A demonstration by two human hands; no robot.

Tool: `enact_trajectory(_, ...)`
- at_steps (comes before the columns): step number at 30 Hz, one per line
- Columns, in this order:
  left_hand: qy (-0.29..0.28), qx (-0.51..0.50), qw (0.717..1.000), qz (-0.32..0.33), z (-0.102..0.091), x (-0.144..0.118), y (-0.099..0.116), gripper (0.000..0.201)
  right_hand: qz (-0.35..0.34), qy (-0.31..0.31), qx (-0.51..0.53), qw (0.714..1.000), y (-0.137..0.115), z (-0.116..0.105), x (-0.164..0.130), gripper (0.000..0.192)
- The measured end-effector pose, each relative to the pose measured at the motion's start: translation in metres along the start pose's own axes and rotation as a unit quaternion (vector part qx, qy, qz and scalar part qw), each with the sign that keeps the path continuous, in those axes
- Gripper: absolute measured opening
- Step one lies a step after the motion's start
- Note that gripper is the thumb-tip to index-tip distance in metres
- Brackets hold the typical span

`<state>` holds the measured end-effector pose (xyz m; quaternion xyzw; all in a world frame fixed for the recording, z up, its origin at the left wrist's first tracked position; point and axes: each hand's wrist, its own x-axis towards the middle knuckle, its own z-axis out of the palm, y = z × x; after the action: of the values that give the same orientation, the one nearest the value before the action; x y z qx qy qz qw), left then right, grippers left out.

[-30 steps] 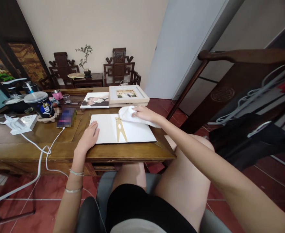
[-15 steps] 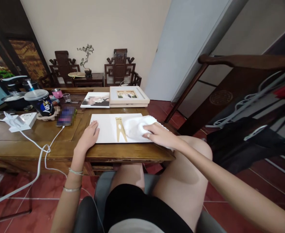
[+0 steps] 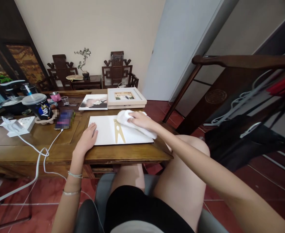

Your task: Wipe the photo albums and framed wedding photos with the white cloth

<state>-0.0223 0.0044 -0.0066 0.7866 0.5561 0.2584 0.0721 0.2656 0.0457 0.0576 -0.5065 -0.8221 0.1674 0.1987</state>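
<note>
A flat white board (image 3: 103, 129) lies near the front edge of the wooden table, with a tan A-shaped piece (image 3: 119, 134) at its middle. My left hand (image 3: 89, 137) rests flat on the board's left end, fingers stretched out. Bunched under my right hand (image 3: 140, 120) is a white cloth (image 3: 125, 117), pressed on the far right part of the board, its edge covering the top of the tan piece. The cloth trails toward the board's front right corner. My right fingers are closed on the cloth.
Behind the board lie a framed picture (image 3: 126, 98) and a photo panel (image 3: 94, 103). To the left are a phone (image 3: 64, 119) on a charging cable, a lidded cup (image 3: 42, 108) and a power strip (image 3: 23, 125). A wooden chair (image 3: 215, 94) stands at right.
My right hand has moved the cloth left and away from me, up to the top of the tan piece. My left hand stays on the board. The view has shifted slightly.
</note>
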Motion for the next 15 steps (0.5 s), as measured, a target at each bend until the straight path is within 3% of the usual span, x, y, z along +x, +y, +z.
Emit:
enact_trajectory(4,-0.001,-0.004,1.0,-0.001,0.0,0.0,0.0,0.046,-0.013,0.034,-0.02,0.999,-0.017,0.018,0.032,0.015)
enact_trajectory(7,-0.006,-0.006,1.0,0.0,-0.001,0.0,0.0,0.047,-0.045,0.013,-0.039,0.998,-0.029,0.027,0.029,0.015)
enact_trajectory(15,-0.007,-0.001,1.0,-0.003,0.001,-0.001,0.001,0.049,-0.083,-0.071,-0.032,0.994,-0.058,0.02,-0.061,0.014)
